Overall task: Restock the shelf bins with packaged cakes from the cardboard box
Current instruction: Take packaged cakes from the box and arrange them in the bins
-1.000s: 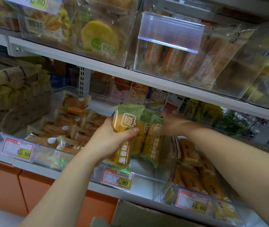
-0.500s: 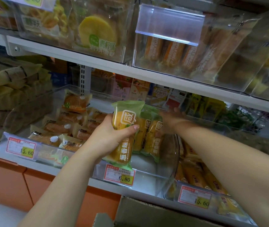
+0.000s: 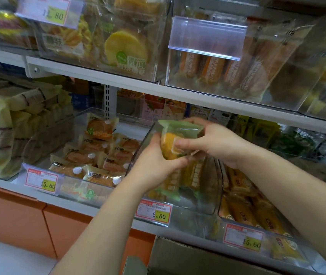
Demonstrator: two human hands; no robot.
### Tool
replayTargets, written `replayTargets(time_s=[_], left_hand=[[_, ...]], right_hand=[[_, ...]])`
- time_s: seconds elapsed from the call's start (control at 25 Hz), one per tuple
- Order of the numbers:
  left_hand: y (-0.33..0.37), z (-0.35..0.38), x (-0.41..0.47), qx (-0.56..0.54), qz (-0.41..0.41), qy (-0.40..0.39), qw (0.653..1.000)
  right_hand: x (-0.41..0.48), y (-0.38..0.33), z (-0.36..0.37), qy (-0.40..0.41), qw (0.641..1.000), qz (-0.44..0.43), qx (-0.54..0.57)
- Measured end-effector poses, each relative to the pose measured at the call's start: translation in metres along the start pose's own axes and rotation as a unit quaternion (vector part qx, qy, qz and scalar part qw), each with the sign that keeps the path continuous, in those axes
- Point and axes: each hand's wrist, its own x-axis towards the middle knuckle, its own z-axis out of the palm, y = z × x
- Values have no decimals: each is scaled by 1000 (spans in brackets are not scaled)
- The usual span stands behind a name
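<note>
One cake pack (image 3: pixel 178 130), green end up

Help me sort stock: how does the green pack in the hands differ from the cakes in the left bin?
The green pack has a green wrapper round yellow cake; the left-bin cakes have pale wrappers showing orange-brown cake. The green pack is gripped by the left hand and right hand; the left-bin cakes lie loose in their bin. Both are sealed plastic packs.
</note>
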Motion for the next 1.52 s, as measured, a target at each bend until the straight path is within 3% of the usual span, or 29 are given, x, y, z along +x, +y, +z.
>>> replayTargets(time_s=[0.08, 0.2, 0.32, 0.52, 0.6, 0.76, 0.92, 1.04, 1.24, 1.44, 1.52], left_hand=[[-2, -17, 3, 69, 6, 16, 997], [-19, -44, 8, 313, -1, 55, 948], [-34, -35, 15, 452, -34, -66, 889], [-23, -25, 47, 522, -66, -166, 834], [-21, -26, 54, 507, -75, -187, 838], [-24, -34, 53, 473, -43, -178, 862], [-22, -31, 52, 532, -60, -212, 818], [-20, -23, 53, 568, -32, -184, 802], [-23, -37, 58, 518, 5, -75, 852], [-28, -33, 57, 502, -23, -51, 863], [-29, -32, 54, 497, -46, -60, 864]], right_hand=[[6, 5, -11, 82, 996, 40, 25], [8, 14, -28, 86, 989, 106, 58], [9, 13, -34, 42, 988, 148, 30], [22, 24, -5, 46, 975, 206, -67], [27, 32, 10, 52, 970, 234, -47], [29, 44, 26, 66, 958, 260, 102], [23, 62, 52, 141, 951, 241, 132], [24, 76, 65, 215, 929, 232, 192], [26, 78, 65, 230, 920, 216, 235], [27, 74, 80, 169, 929, 238, 227], [29, 76, 88, 187, 929, 236, 214]])
